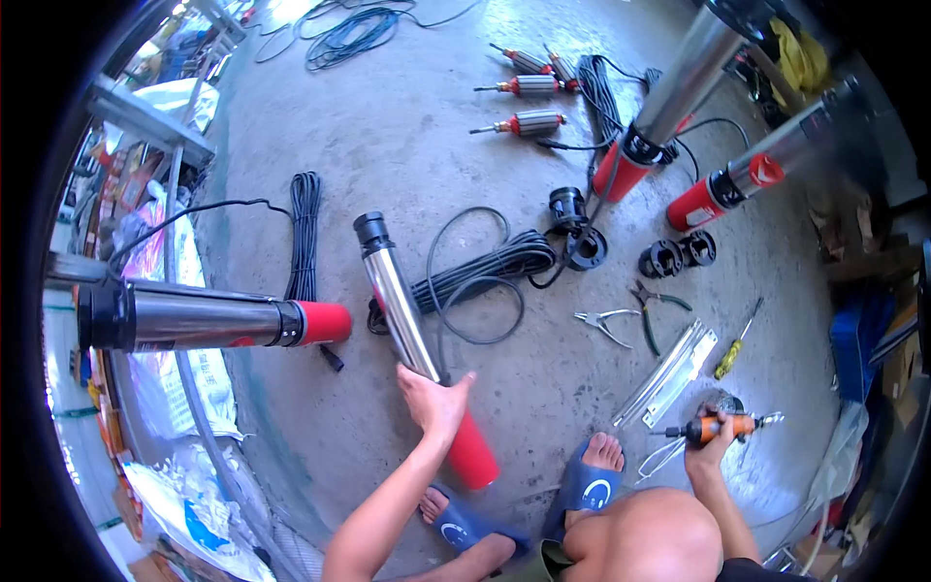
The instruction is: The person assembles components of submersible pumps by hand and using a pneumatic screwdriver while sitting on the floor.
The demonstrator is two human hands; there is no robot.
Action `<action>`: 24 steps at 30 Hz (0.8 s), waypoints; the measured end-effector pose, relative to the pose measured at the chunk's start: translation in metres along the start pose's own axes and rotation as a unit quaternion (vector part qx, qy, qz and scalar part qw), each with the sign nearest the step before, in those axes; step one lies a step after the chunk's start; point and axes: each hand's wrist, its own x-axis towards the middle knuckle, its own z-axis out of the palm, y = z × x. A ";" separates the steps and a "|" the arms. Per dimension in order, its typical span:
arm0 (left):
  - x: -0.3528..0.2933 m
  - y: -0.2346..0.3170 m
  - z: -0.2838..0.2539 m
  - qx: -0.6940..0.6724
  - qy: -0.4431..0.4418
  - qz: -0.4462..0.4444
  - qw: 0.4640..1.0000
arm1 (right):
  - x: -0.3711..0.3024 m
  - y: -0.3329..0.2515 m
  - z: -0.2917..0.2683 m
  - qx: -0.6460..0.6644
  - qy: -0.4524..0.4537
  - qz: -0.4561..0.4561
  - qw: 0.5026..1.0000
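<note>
A slim steel submersible pump (396, 306) with a black end piece and a red base lies aslant before me. My left hand (433, 403) is closed round its body just above the red part, the thumb pointing up and right. Off to the right, my right hand (711, 451) grips an orange-and-black power screwdriver (742, 425), its bit pointing left. Close to that hand lie long bright metal strips (669, 373) and a yellow-handled screwdriver (727, 357). Behind the pump rests a bundle of black cable (485, 270).
Another pump (213, 318) lies at left. Two more pumps (669, 97) stand at the back right. Red-and-steel motor rotors (531, 85), black ring fittings (587, 247), silver pliers (606, 325) and green-handled pliers (652, 320) are on the concrete floor. A metal rack (150, 121) runs along the left.
</note>
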 end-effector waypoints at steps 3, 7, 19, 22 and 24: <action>0.012 0.002 -0.007 -0.003 0.018 -0.047 0.999 | -0.042 0.008 -0.009 0.021 0.153 0.147 0.977; 0.018 -0.002 0.003 0.016 -0.002 -0.023 1.000 | -0.060 0.048 -0.056 0.005 0.087 0.405 0.910; -0.032 0.029 0.018 -0.284 -0.254 -0.090 0.920 | -0.038 0.062 -0.069 -0.172 0.031 0.590 0.788; -0.036 0.012 0.026 -0.337 -0.220 -0.077 0.912 | -0.023 0.041 -0.069 -0.307 -0.100 0.623 0.713; -0.035 0.002 0.023 -0.347 -0.187 -0.063 0.917 | -0.026 0.007 -0.014 -0.623 -0.193 0.408 0.639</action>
